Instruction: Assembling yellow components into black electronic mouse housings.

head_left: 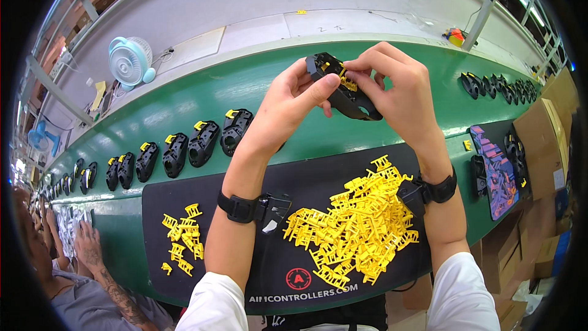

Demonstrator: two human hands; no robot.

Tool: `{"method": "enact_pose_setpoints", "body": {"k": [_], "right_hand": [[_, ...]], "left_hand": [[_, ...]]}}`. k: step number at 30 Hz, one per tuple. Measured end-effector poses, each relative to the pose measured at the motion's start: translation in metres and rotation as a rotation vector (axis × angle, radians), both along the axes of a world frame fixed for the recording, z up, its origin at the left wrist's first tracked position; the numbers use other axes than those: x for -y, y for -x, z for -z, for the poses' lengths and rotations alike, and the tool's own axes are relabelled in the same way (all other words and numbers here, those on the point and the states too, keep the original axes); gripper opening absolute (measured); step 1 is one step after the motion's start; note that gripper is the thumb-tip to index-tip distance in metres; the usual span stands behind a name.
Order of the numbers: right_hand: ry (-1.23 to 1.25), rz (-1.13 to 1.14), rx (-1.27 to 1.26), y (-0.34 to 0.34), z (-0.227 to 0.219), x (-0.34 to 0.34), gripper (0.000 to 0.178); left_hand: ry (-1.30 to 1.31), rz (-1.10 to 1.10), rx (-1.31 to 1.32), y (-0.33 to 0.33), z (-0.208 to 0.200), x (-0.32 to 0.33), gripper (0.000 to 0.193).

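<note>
Raised above the bench, a black moulded plastic shell (350, 103) is tilted in my left hand (293, 103), whose thumb presses on its near edge and whose fingers go behind it. My right hand (392, 79) is closed at the shell's upper side, thumb and forefinger pinching a small yellow plastic part (346, 77) set against its inside. Finger tips partly cover how that part sits. Below my hands, a large pile of yellow ladder-shaped plastic parts (358, 224) lies on a black mat (245, 257). A smaller group of the same yellow parts (184, 233) lies left of my left forearm.
Black shells with yellow pieces (174, 154) stand in a row along the green bench (257, 73), with more shells (499, 87) at far right. A fan (130, 62) stands at back left. A patterned panel (493, 171) and cardboard boxes (539, 147) are right. A co-worker's hand (89, 245) is left.
</note>
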State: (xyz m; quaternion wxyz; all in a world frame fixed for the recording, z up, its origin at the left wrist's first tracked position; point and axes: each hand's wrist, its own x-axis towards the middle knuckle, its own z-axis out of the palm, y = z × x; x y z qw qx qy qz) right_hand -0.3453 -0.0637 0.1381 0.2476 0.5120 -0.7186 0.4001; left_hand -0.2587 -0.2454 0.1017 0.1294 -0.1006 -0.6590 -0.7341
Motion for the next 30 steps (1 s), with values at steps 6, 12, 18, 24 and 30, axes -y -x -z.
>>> {"method": "enact_pose_setpoints", "body": {"k": [6, 12, 18, 24, 30], "right_hand": [[-0.001, -0.048, 0.062, -0.003, 0.002, 0.006, 0.006], [-0.064, -0.350, 0.577, 0.007, 0.006, 0.001, 0.010], [-0.095, -0.473, 0.762, 0.005, 0.013, 0.008, 0.009], [-0.128, -0.446, 0.783, 0.006, 0.021, 0.010, 0.012], [-0.069, -0.243, 0.026, -0.008, 0.010, 0.015, 0.022]], "left_hand": [[0.079, -0.026, -0.015, 0.003, 0.006, 0.005, 0.060], [-0.231, -0.036, 0.079, 0.002, 0.000, -0.015, 0.076], [-0.198, -0.017, 0.077, 0.002, 0.001, -0.012, 0.076], [-0.223, -0.004, 0.109, 0.002, 0.002, -0.010, 0.073], [-0.450, 0.251, 0.148, 0.000, 0.005, 0.011, 0.058]]}}
